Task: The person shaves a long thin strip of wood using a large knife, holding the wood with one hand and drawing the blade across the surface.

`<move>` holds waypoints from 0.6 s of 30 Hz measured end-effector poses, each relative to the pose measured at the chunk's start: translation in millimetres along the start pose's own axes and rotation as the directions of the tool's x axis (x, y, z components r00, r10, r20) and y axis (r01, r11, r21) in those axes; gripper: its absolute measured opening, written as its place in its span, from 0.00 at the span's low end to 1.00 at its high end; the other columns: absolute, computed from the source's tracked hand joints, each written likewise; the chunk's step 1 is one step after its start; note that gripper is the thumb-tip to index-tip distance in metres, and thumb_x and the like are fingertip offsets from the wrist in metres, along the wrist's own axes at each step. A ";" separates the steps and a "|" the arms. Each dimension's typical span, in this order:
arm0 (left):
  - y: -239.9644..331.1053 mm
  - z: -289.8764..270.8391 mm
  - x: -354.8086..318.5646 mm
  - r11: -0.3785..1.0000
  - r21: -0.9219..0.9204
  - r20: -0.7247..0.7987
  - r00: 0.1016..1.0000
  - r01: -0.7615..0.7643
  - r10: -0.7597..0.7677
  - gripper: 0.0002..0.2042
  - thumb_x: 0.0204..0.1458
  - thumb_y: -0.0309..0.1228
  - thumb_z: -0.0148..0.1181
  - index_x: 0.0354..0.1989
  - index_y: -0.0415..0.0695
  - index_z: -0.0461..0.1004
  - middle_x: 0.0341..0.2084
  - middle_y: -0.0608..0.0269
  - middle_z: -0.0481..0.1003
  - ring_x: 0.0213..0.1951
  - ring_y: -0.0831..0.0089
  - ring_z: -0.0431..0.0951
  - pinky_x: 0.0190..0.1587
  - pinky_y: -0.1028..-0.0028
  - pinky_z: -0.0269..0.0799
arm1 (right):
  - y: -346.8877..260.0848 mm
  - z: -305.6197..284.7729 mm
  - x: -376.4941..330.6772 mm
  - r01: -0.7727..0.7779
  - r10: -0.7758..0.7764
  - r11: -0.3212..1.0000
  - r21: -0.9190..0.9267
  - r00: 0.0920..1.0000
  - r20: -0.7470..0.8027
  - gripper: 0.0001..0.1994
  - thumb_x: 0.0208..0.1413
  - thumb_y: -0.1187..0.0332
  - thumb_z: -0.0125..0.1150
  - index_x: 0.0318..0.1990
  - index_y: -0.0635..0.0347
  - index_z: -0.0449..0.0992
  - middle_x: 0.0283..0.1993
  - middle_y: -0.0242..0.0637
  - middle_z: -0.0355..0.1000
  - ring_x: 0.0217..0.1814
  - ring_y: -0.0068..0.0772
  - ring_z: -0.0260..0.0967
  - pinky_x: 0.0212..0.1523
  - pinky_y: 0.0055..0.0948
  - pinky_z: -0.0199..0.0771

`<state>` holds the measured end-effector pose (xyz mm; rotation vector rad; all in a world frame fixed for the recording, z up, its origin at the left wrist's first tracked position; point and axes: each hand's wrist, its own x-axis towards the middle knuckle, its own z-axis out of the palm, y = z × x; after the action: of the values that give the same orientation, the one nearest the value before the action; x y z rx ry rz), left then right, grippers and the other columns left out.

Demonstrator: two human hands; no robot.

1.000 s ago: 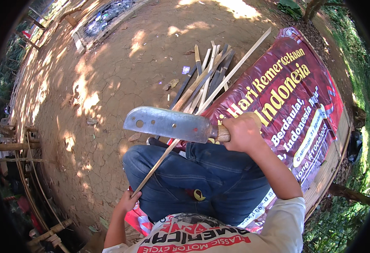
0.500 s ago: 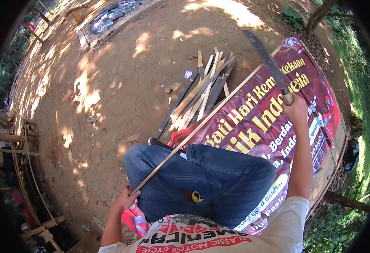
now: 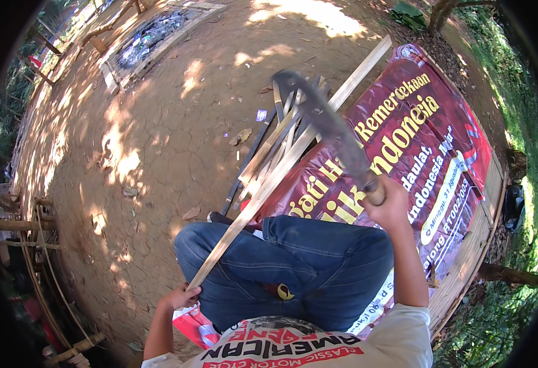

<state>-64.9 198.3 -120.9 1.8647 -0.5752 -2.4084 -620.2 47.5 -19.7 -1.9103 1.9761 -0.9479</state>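
Note:
My left hand [image 3: 183,297] is closed round the near end of a long, pale split-bamboo strip [image 3: 260,196]. The strip slants across my jeans up to the far right, its broad face showing. In my right hand [image 3: 386,201] is the wooden handle of a machete [image 3: 333,122]. The dark, slightly motion-smeared blade points up and left, passing over the strip in this view; I cannot tell whether they touch. Behind them a pile of bamboo strips [image 3: 255,161], some pale and some dark-edged, lies on the ground, partly hidden by the blade and the held strip.
A maroon printed banner [image 3: 413,113] is spread under me to the right, over a bamboo-slat platform [image 3: 474,230]. A rectangular bordered ash pit [image 3: 158,38] is at the far left. Bamboo poles [image 3: 20,226] stand at the left edge. Green plants grow along the right.
My right hand and the machete have come down and left, toward the strip. The strip has been turned from its narrow edge to its broad face. The view has shifted slightly.

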 end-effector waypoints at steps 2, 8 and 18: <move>-1.6 -3.4 3.6 0.999 0.032 0.018 1.000 -0.011 0.011 0.18 0.56 0.44 0.58 0.39 0.44 0.59 0.14 0.75 0.56 0.15 0.84 0.54 0.16 0.79 0.46 | -26.6 17.6 -2.6 0.232 -0.228 0.972 -0.037 0.969 0.091 0.12 0.32 0.67 0.65 0.28 0.59 0.74 0.19 0.41 0.68 0.22 0.42 0.69 0.26 0.36 0.67; -0.3 1.7 0.6 0.997 0.044 0.018 0.997 -0.069 0.068 0.17 0.57 0.44 0.57 0.33 0.44 0.61 0.11 0.74 0.56 0.13 0.82 0.53 0.14 0.77 0.45 | -52.9 68.8 12.1 0.535 -0.472 0.844 -0.030 0.769 0.431 0.16 0.31 0.63 0.68 0.27 0.58 0.70 0.24 0.40 0.73 0.29 0.42 0.74 0.32 0.38 0.72; -6.1 -6.9 3.7 0.999 -0.028 0.119 0.992 0.043 -0.039 0.18 0.58 0.48 0.54 0.27 0.51 0.56 0.11 0.75 0.51 0.14 0.83 0.49 0.15 0.77 0.42 | -27.5 40.5 81.0 0.178 -0.040 0.913 -0.366 0.935 0.353 0.13 0.35 0.62 0.65 0.30 0.56 0.75 0.26 0.46 0.74 0.30 0.48 0.74 0.34 0.43 0.73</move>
<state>-58.3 201.1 -127.7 1.7486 -0.5090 -2.5527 -584.4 -39.8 -12.9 -2.2306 1.9687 -0.2128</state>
